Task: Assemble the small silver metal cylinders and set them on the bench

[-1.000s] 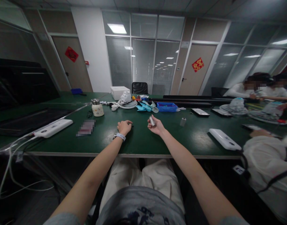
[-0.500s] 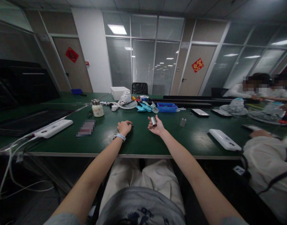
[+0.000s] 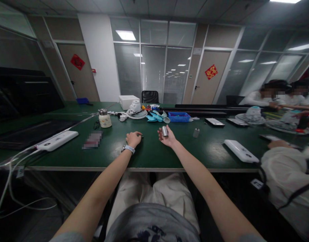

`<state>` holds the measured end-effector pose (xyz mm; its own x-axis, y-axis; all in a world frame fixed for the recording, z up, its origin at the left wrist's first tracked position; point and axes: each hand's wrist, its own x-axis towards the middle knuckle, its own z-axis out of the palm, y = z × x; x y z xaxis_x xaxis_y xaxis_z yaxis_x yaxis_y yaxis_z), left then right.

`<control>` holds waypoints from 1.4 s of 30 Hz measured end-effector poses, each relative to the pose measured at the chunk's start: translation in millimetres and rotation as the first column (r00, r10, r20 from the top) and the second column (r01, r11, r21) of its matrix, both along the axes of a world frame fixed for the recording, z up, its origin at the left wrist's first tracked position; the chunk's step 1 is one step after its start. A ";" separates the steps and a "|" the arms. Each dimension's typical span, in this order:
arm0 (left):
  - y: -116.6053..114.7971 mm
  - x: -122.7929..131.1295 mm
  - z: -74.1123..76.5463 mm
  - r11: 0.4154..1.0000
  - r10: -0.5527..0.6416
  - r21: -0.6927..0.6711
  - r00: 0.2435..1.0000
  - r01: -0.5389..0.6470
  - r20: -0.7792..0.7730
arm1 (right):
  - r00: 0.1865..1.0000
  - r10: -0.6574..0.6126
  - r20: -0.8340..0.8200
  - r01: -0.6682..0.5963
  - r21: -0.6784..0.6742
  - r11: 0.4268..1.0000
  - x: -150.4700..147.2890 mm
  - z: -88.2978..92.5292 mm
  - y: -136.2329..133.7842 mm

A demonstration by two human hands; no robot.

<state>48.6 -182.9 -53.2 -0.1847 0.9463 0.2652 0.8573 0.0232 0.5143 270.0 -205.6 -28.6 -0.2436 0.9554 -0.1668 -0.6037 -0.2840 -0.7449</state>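
Observation:
A shiny metal cylinder point(image 3: 165, 131) rests tilted in my right hand point(image 3: 169, 137), with the palm turned up and the fingers curled round it. To its left, low over the green tabletop point(image 3: 154, 156), my left hand point(image 3: 134, 138) has its thumb and fingers drawn together. A tiny dark piece shows by those fingertips, too small to name. My left wrist wears a watch with a pale strap point(image 3: 129, 149). Right of my right hand, a small grey-silver cylindrical part point(image 3: 196, 133) stands on the table.
Farther back lie light-blue fan blades point(image 3: 154, 117), a white fan grille point(image 3: 137, 115) and a blue tray point(image 3: 179, 117). A cream jar point(image 3: 105, 120) and a white power strip point(image 3: 59, 140) are on the left. On the right are another white device point(image 3: 240, 150) and a co-worker's sleeve point(image 3: 283, 164).
Both hands stay almost in place. The metal cylinder is still in my right hand, its angle slightly changed. The view has shifted a little.

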 end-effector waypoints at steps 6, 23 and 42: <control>-1.4 0.3 1.7 1.000 -0.002 -0.006 1.000 0.002 0.003 | 0.967 -0.159 0.197 0.141 0.104 0.985 -5.7 -7.0 8.3; 0.0 1.5 -0.9 1.000 0.009 0.015 1.000 -0.009 0.003 | -0.430 -0.693 0.579 0.729 0.675 0.112 144.6 -6.4 0.5; 3.8 0.3 -2.8 0.996 0.058 0.066 0.997 -0.061 0.050 | -0.601 -0.675 0.429 0.607 0.794 -0.036 124.7 -7.0 -10.8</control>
<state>48.9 -179.1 -56.1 -0.2546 0.9133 0.3179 0.8296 0.0374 0.5571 394.8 -216.5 -35.7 0.8130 0.0074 0.5822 0.5779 -0.1315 -0.8054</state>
